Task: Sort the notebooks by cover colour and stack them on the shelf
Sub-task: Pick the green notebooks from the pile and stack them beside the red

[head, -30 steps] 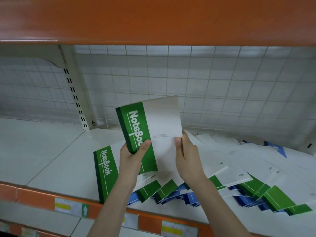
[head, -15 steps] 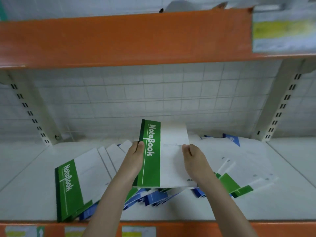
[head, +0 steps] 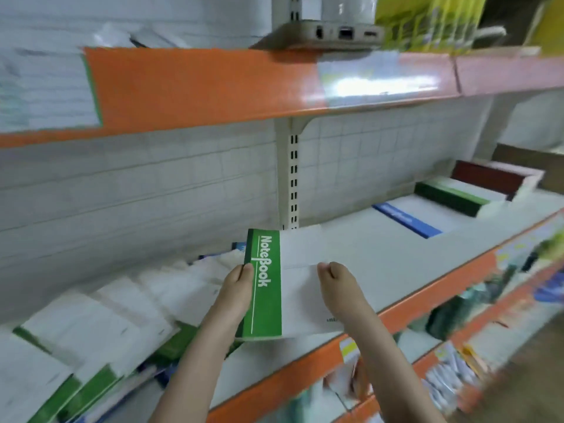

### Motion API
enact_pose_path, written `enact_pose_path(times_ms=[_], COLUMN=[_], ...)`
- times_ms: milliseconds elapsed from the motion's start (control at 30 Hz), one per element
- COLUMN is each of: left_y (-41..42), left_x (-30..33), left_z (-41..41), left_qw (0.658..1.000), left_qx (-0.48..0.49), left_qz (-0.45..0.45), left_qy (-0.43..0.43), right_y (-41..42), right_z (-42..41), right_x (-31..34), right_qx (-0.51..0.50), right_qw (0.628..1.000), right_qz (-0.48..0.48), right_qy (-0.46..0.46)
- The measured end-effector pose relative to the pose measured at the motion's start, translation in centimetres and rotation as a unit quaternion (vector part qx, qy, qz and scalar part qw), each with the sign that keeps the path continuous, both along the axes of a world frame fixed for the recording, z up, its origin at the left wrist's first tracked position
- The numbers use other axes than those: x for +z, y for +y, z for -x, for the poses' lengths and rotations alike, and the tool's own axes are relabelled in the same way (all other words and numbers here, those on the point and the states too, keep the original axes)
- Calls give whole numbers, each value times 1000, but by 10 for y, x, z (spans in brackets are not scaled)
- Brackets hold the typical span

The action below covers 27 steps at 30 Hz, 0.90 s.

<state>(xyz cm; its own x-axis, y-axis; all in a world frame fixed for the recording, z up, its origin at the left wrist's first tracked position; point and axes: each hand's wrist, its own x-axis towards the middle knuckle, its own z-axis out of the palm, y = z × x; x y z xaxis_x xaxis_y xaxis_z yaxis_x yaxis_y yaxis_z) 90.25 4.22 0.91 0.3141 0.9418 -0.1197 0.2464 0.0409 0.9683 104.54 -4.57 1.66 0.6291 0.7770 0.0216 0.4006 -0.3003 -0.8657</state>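
- Green notebook (head: 276,285) held above shelf (head: 396,264).
- Left hand (head: 236,290) grip pinches spine edge; right hand (head: 337,285) grip curled on white cover.
- Blue stack (head: 409,221), green stack (head: 451,196) far right.

Slotted cream upright (head: 293,175) at the back wall, taken as landmark. Behind it and to both sides, white wire grid panel (head: 381,154). Above it, orange price rail (head: 198,87) with a white label strip (head: 381,83) right of the upright. Above that rail, a beige device with ports (head: 345,33) (blurred), then yellow-green packets (head: 427,19) further right. Below and right, blurred packaged goods (head: 457,306).
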Motion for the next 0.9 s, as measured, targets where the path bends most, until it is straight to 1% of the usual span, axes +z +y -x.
enact_pose_path(times_ms=[133,233,367,467,633,767,900], left_y=[-17,-36,-72,-104,-160,-195,-218], left_x=[-4,-11,-19,-25,-34,-43,-52], left_z=[-63,-113,-182,-236,-305,-341,-375], left_qw=[999,996,988,973,950,926,912], left_qx=[-36,-87,-151,-232,-312,-375,-407], left_qz=[-10,-5,-25,0,20,36,31], left_qy=[11,13,12,-4,-13,18,38], right_y=[-32,-65,-114,-157,-228,-270,-297], right_z=[-53,-90,-142,-181,-228,-250,-267], right_x=[-9,-16,-25,-32,-38,-49,-60], right_qx=[-65,-116,-186,-237,-315,-365,-406], right_qw=[998,993,981,971,949,929,910], right_qz=[4,-2,-22,-17,-18,-23,-17], right_qy=[10,16,47,29,30,60,84])
